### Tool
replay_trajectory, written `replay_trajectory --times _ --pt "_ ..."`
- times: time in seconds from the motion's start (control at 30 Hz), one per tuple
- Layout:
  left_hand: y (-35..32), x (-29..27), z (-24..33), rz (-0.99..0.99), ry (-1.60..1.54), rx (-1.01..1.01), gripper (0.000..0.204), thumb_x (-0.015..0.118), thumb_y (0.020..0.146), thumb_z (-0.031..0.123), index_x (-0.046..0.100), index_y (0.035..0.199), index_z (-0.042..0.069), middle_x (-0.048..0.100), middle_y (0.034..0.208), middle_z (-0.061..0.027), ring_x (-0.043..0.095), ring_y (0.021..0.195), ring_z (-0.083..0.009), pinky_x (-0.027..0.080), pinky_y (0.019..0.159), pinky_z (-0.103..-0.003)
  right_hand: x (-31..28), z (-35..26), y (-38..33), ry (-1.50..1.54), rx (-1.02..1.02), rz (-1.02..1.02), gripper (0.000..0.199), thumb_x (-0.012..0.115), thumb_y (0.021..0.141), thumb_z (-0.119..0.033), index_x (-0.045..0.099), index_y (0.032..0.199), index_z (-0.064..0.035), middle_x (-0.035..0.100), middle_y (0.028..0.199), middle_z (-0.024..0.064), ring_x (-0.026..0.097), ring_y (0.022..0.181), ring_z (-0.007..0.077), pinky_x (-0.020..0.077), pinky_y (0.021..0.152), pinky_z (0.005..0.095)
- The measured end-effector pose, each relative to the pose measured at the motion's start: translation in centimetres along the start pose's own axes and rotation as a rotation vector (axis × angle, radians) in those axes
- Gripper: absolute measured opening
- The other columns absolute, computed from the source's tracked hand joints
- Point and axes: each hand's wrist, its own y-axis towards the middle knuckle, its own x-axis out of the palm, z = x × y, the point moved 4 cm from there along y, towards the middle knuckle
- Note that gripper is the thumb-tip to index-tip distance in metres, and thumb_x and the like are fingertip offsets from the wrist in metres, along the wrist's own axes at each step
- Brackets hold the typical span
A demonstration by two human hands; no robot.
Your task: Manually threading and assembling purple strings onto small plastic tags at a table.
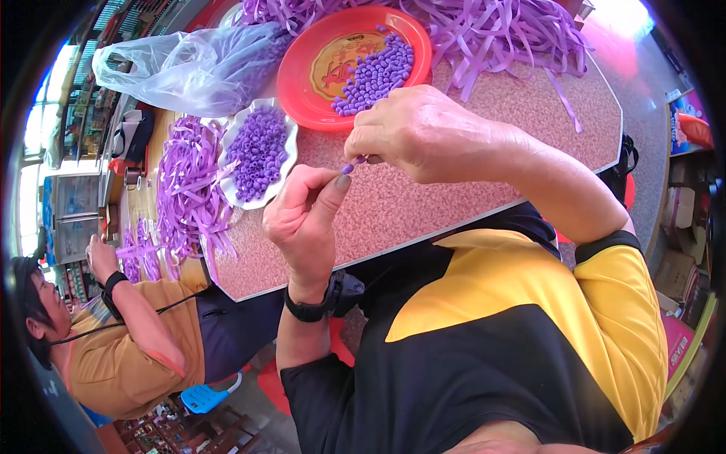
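Above the near part of the table, my two hands meet over a small purple bead [347, 169]. My left hand [302, 216] pinches this bead between thumb and forefinger. Closed beside it, my right hand [416, 132] grips a thin purple strip [361, 159] that meets the bead; whether it passes through the hole is too small to tell. Just beyond the right hand lies a red plate [296, 87] with loose purple beads [382, 76] on its right side. Left of my hands stands a white scalloped dish [252, 203] heaped with purple beads [259, 151].
Purple ribbons [491, 38] pile up at the far right of the speckled table [423, 212]. More ribbons [185, 178] lie left of the dish. A clear plastic bag [181, 72] rests at the far left. Another person's hand [102, 257] is raised near the left-hand ribbons.
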Motion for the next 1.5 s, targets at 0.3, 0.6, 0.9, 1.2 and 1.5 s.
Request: replay_trajectory --times 0.3,0.6,0.9,1.2,1.5 --pt "0.5 0.7 -0.1 -0.036 0.088 0.103 0.008 0.074 0.083 -0.004 0.066 0.082 -0.003 0.054 0.069 -0.0001 0.046 0.062 -0.0064 0.036 0.057 -0.022 0.3 0.1 -0.1 0.226 0.125 -0.021 0.023 0.065 0.076 0.003 0.069 0.099 -0.0012 0.070 0.087 0.0124 0.069 0.083 0.0304 0.0526 0.071 0.0394" --pt "2.8 1.1 2.1 0.123 -0.150 -0.145 0.024 0.068 0.092 0.007 0.067 0.114 -0.001 0.066 0.093 -0.0017 0.058 0.081 -0.0075 0.046 0.069 -0.021 -6.0 2.8 0.0 0.302 0.384 0.470 0.025 0.061 0.092 -0.001 0.069 0.115 -0.0022 0.073 0.105 0.0117 0.069 0.095 0.0196 0.0536 0.083 0.0319" --pt "10.6 14.3 1.9 -0.369 0.362 0.183 0.017 0.072 0.082 0.008 0.072 0.096 -0.002 0.067 0.079 -0.0119 0.063 0.070 -0.0174 0.050 0.068 -0.031 -11.1 1.4 -2.8 0.231 0.378 0.762 0.019 0.060 0.096 -0.008 0.073 0.110 -0.0047 0.072 0.090 0.0034 0.064 0.084 0.0062 0.0527 0.074 0.0229" --pt "9.6 13.9 2.1 -0.417 -0.170 -0.277 0.012 0.069 0.086 0.009 0.072 0.093 0.000 0.067 0.077 -0.0021 0.061 0.067 -0.0122 0.045 0.059 -0.027 -12.6 5.1 -8.1 0.389 0.590 0.610 0.023 0.058 0.093 -0.001 0.071 0.113 -0.0047 0.058 0.069 0.0001 0.053 0.056 0.0037 0.0418 0.052 0.0178" --pt "6.5 8.3 -0.1 -0.345 -1.398 -0.434 0.017 0.056 0.095 0.014 0.063 0.106 0.001 0.065 0.105 -0.0100 0.058 0.083 -0.0192 0.043 0.061 -0.030 -4.5 5.1 -3.8 0.942 0.734 0.307 0.019 0.055 0.095 -0.004 0.063 0.111 0.0002 0.066 0.076 0.0067 0.062 0.053 0.0088 0.0371 0.044 0.0189"
